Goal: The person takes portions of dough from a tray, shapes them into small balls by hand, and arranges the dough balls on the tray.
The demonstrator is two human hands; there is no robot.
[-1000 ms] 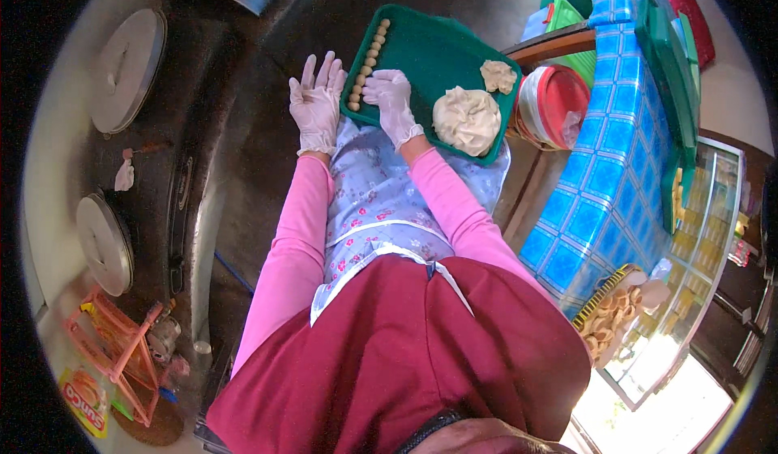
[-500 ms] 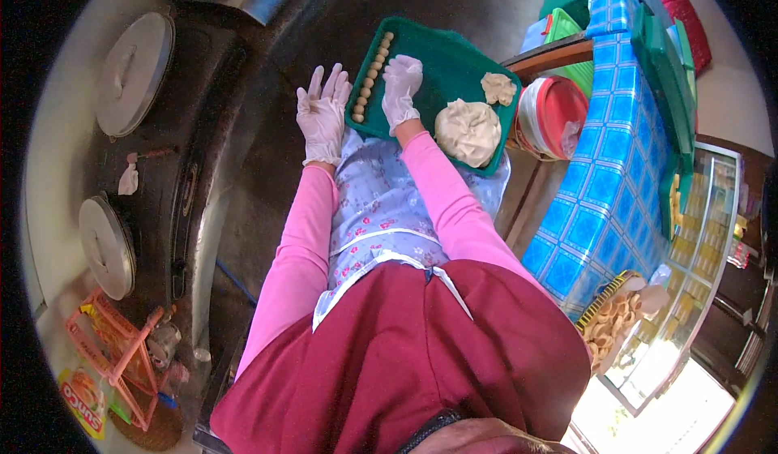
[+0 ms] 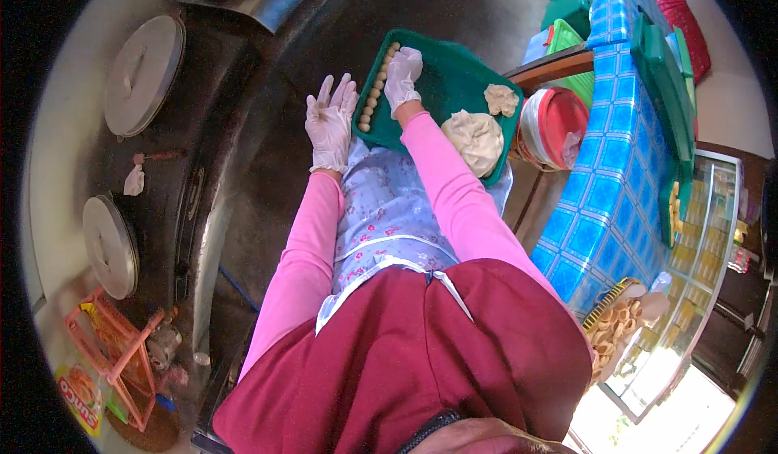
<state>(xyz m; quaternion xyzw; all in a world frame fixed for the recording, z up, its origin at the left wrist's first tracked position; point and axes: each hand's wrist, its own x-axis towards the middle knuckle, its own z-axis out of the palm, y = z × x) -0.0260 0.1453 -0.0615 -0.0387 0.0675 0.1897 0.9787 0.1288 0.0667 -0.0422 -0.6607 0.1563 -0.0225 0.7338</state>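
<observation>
A green tray [image 3: 454,69] rests over my lap, on a floral apron [image 3: 389,203]. Along its left side runs a row of several small dough balls [image 3: 370,102]. At the far part of that row is my gloved right hand [image 3: 403,77], fingers curled in; whatever they hold is hidden. My gloved left hand [image 3: 330,130] is just outside the tray's left edge, palm up with fingers spread, and I see nothing in it. A large lump of dough [image 3: 473,142] sits at the tray's right, with a smaller torn piece [image 3: 501,99] beyond it.
To the right stand a red-lidded bucket [image 3: 559,126] and a table with a blue checked cloth [image 3: 604,170]. A basket of brown pieces [image 3: 620,328] is at lower right. On the left are round metal lids [image 3: 144,77] on a dark stove and an orange plastic rack [image 3: 113,357].
My right hand has moved farther along the tray, up against the far part of the row of dough balls. The left hand stays open beside the tray. The whole view has shifted slightly.
</observation>
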